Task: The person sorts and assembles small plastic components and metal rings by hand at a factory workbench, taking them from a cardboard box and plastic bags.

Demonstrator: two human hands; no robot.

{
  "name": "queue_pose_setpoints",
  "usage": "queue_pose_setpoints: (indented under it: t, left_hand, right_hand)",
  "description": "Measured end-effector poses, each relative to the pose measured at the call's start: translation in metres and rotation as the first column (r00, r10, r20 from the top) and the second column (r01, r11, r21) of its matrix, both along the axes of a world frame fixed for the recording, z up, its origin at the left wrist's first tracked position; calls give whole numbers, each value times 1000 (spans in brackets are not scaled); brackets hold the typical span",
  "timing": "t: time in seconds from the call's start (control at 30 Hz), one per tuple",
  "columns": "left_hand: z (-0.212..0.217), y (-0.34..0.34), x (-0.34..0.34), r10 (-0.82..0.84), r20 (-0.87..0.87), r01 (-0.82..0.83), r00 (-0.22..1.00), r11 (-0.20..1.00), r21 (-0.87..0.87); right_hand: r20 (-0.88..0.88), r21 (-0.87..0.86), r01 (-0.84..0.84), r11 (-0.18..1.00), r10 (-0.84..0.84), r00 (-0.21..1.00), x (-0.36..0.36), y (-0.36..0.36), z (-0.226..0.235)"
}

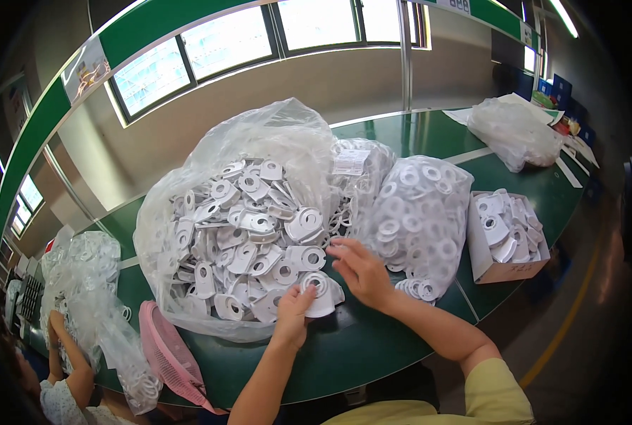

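My left hand [293, 316] is closed on a white plastic plate [322, 304], rounded at one end with a round opening, held over the front of the table. Just right of it is my right hand [362, 275], its fingers apart and pointing left; no part shows in them. Behind my left hand, a large clear plastic bag [153, 244] lies open, full of similar white plates [245, 219]. Close to my right hand stands a clear bag of white rings [416, 212], with several rings [416, 288] at its lower front edge.
A cardboard box [501, 272] of white parts stands at the right. Another filled bag [358, 159] sits behind, and a crumpled bag [512, 131] lies far right. Left are a pink mesh item [168, 354] and a co-worker's hands [59, 329] at another bag [93, 265]. The table [259, 368] is green.
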State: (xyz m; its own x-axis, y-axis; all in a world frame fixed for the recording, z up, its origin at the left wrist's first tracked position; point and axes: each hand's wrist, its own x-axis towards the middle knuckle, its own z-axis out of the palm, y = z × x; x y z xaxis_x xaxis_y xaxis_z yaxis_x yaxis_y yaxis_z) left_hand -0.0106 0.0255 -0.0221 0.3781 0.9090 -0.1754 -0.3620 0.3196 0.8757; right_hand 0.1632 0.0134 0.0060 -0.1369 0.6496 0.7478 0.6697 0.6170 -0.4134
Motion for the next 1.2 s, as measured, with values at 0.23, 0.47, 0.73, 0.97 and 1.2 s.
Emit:
queue_pose_setpoints:
  t: [0.23,0.47,0.73,0.97,1.2]
  left_hand:
    - [11,3,-5,-15,69,17,998,999,-36]
    - [15,2,-7,-85,127,90,988,995,-41]
    - [8,-2,-2,-138,64,139,988,990,-2]
    - [14,-7,2,-123,49,120,991,991,64]
    - [13,-9,1,-171,-50,176,984,978,109]
  right_hand:
    - [513,-65,367,928,-284,810,20,40,-26]
    - [60,-317,257,913,-251,966,33,15,3]
    - [-708,-383,-137,913,-196,678,42,24,-3]
    - [-701,-375,-303,876,-54,711,42,15,1]
    - [-308,-400,-318,859,201,930,11,-4,10]
